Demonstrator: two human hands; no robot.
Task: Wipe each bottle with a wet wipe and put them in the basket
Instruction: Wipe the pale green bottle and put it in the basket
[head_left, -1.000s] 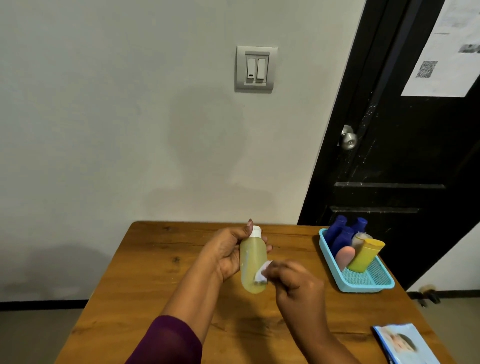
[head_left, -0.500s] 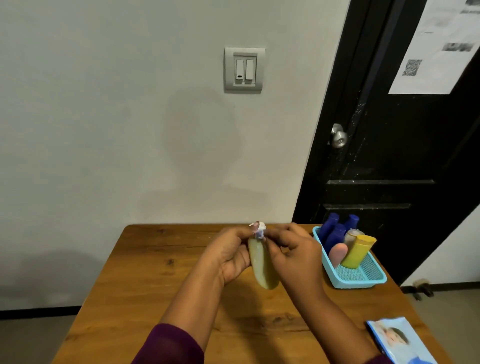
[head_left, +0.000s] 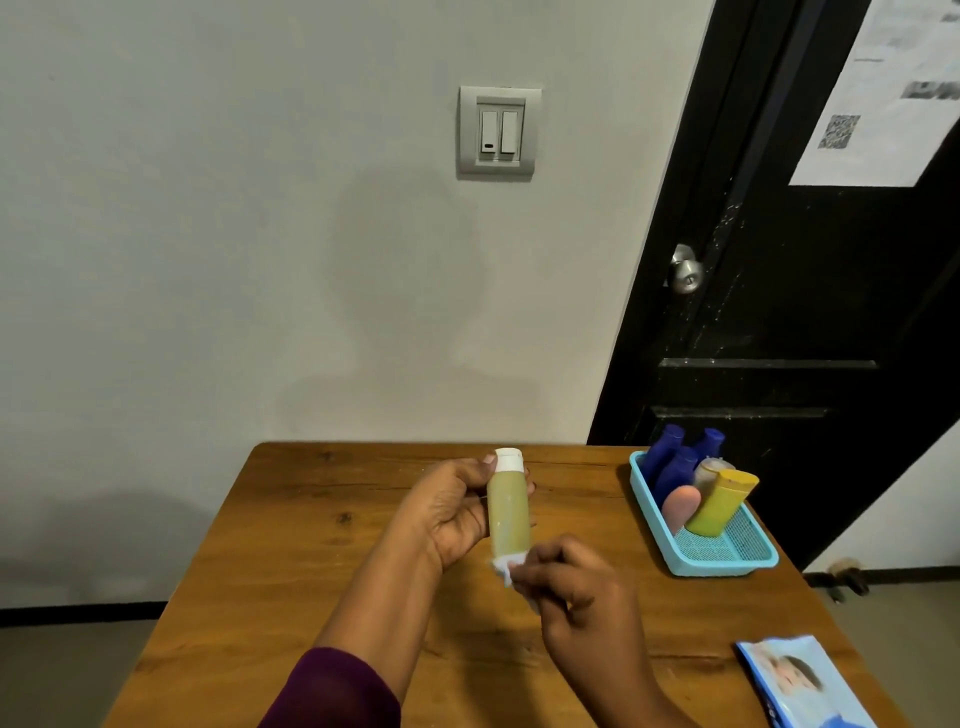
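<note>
**Wiping the base of a yellow-green bottle**

My left hand (head_left: 452, 512) is wrapped around a yellow-green bottle with a white cap (head_left: 509, 501), holding it upright above the wooden desk (head_left: 291, 551). My right hand (head_left: 576, 592) pinches a crumpled white wet wipe (head_left: 505, 567) between thumb and fingers, pressed against the bottle's bottom end. To the right, near the desk's far corner, a light blue basket (head_left: 727, 564) holds 3 dark blue bottles (head_left: 675, 465), a yellow bottle (head_left: 719, 504), a pink bottle (head_left: 680, 506) and a clear-capped one (head_left: 711, 470), all leaning toward the far end. A wet wipe packet (head_left: 800, 683) lies at the near right edge.
</note>
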